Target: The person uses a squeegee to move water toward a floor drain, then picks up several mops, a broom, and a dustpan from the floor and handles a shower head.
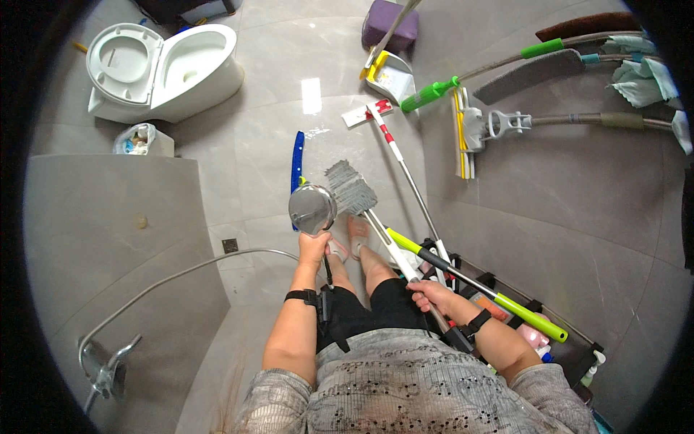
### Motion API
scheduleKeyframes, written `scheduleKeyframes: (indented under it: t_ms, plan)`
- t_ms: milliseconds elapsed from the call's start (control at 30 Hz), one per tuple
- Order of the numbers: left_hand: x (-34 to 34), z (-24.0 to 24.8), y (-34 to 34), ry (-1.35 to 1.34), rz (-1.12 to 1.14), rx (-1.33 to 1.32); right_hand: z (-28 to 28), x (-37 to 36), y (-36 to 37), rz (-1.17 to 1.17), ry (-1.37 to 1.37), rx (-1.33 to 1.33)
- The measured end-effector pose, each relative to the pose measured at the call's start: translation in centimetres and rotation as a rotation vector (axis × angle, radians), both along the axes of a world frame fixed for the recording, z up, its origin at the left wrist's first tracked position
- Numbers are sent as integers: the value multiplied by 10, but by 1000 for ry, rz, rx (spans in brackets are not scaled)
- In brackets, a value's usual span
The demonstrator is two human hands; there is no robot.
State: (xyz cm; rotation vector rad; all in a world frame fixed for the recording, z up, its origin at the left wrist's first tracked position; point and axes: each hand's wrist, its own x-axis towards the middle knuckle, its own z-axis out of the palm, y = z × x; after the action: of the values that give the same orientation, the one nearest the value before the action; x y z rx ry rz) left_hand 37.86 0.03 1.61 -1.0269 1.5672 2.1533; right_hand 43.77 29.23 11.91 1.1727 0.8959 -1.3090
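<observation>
My left hand point(314, 248) is closed round the handle of a chrome shower head point(311, 209), held out over the floor in front of my legs. A metal hose point(189, 272) curves away from it towards the wall tap. The fingers of my right hand point(431, 296) wrap the pole of a flat mop, whose grey shaggy head point(351, 186) is just right of the shower head. Partly hidden behind the shower head is a long blue cleaning head point(297, 160). Wet patches shine on the tiles beyond it.
Chrome tap point(108, 372) at lower left; toilet point(195, 69) with raised lid and small waste bin point(163, 141) at far left. A red-and-white flat mop point(367, 113), dustpan point(390, 76), purple stool point(390, 27) and wall-hung squeegee mop point(470, 130) stand right. A green-and-black pole point(470, 278) crosses a bottle rack.
</observation>
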Motion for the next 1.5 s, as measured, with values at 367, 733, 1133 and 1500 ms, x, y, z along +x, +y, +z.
scheduleKeyframes:
  t_ms: [367,733,1133,1500]
  plan:
    - [-7,18,-9,15,-38,-82,-4,-4,5,70,-4,18]
    - [10,30,-4,-10,-125,-16,6,-19,3,431,191,188]
    - [10,44,-8,46,-186,-69,103,-82,130,1535,559,406]
    - [3,38,7,30,-292,-178,118,-74,176,1760,240,421]
